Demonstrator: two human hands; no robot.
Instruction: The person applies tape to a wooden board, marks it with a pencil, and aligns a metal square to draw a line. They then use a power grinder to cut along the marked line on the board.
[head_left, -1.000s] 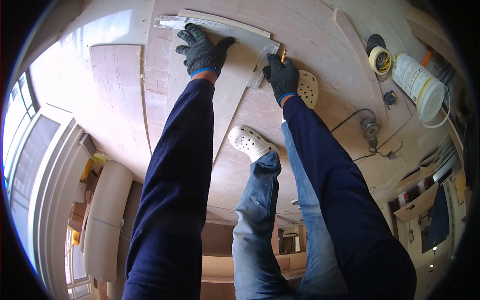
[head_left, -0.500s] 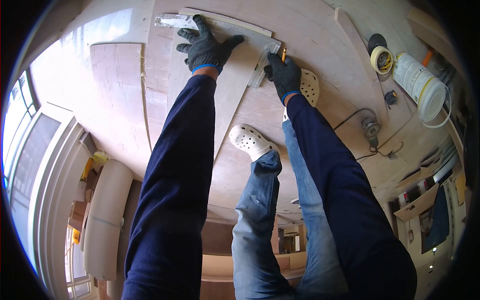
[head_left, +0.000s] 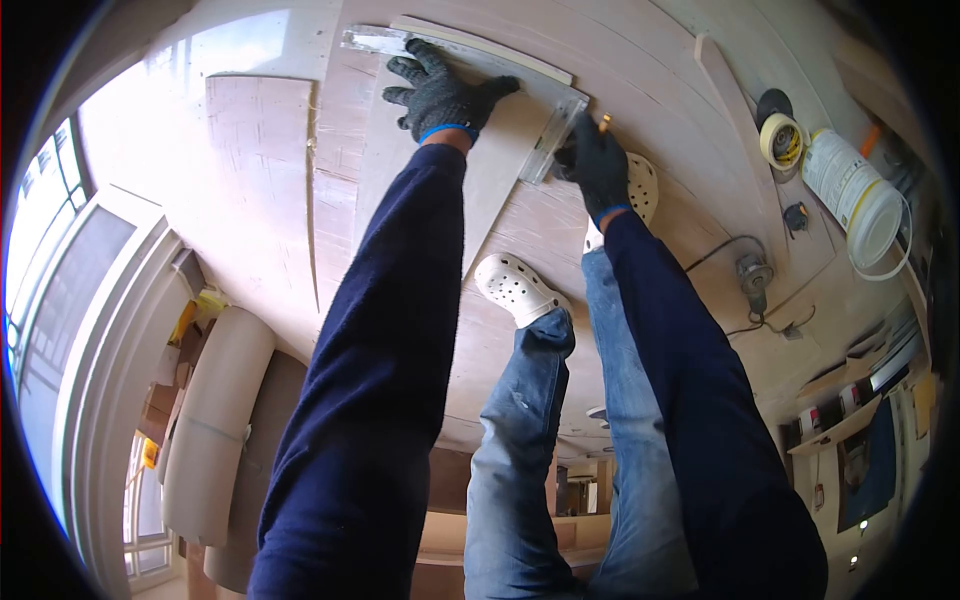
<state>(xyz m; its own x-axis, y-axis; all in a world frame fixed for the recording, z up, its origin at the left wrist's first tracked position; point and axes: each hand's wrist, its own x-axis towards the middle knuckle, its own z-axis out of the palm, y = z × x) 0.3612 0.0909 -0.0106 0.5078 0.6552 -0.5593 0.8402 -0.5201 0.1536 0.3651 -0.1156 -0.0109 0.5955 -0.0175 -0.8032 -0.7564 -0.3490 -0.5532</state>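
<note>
My left hand (head_left: pixel 440 98), in a dark knitted glove with a blue cuff, lies flat with fingers spread on a thin pale board (head_left: pixel 490 160). Its fingertips reach a metal straightedge (head_left: pixel 372 40) along the board's far end. At the right edge of that board lies a metal ruler-like piece (head_left: pixel 553 140), set crosswise to the straightedge like the arm of a square. Close beside it, my gloved right hand (head_left: pixel 598 168) is closed around a pencil (head_left: pixel 605 122), whose yellowish end sticks up above the fingers.
My clog-shod foot (head_left: pixel 515 287) stands beside the board. To the right are an angle grinder (head_left: pixel 754 275) with a cord, a tape roll (head_left: pixel 780 138), a white bucket (head_left: pixel 850 190) on its side and a long wood strip (head_left: pixel 735 130). Another panel (head_left: pixel 262 170) lies left.
The view has shifted, so the scene sits farther right. My right hand has drawn slightly back toward me from the metal piece, with the pencil tilted differently. My left hand stays spread on the board.
</note>
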